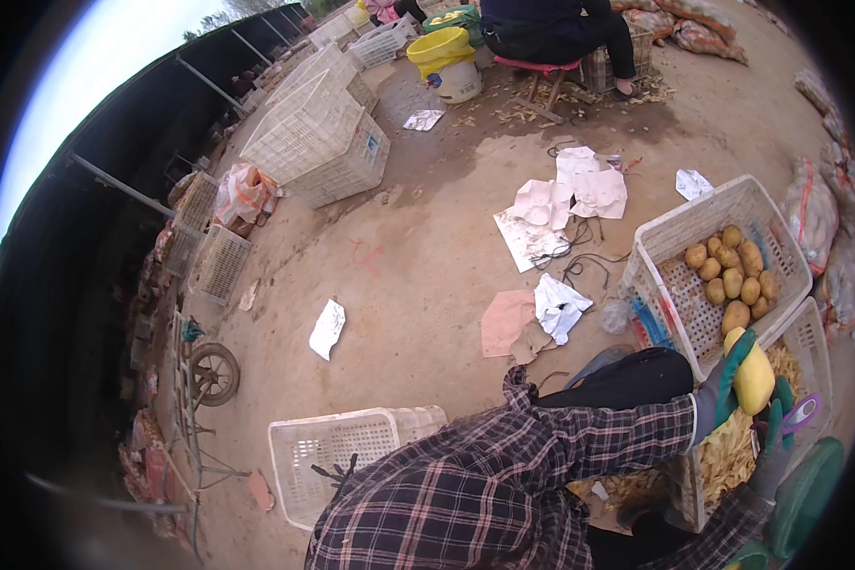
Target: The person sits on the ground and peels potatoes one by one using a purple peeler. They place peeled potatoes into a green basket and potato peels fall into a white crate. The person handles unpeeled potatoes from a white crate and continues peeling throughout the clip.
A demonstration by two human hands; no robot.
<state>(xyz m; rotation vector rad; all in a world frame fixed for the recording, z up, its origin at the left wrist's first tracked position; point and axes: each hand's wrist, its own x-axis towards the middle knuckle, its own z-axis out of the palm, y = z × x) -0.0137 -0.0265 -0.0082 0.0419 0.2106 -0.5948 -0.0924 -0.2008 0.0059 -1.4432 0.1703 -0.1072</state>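
Note:
My left hand [728, 381], in a grey and green work glove, is closed around a mostly peeled yellow potato [754, 377]. Close beside it at the right, my gloved right hand [771, 442] grips a peeler [802, 413] with a purple-edged head or handle; which part shows I cannot tell. Both hands are above a white plastic crate [819, 335] holding a heap of potato peelings [730, 452]. Just beyond it stands another white crate [655, 285] with several unpeeled potatoes [732, 283] at its right side.
A green tub [805, 499] stands at the lower right. Paper scraps [559, 306] and black cords lie on the ground. White crates [328, 149] are stacked at the upper left, near a yellow-lined bucket [456, 82] and a seated person. A wheeled metal cart [192, 420] stands at the left.

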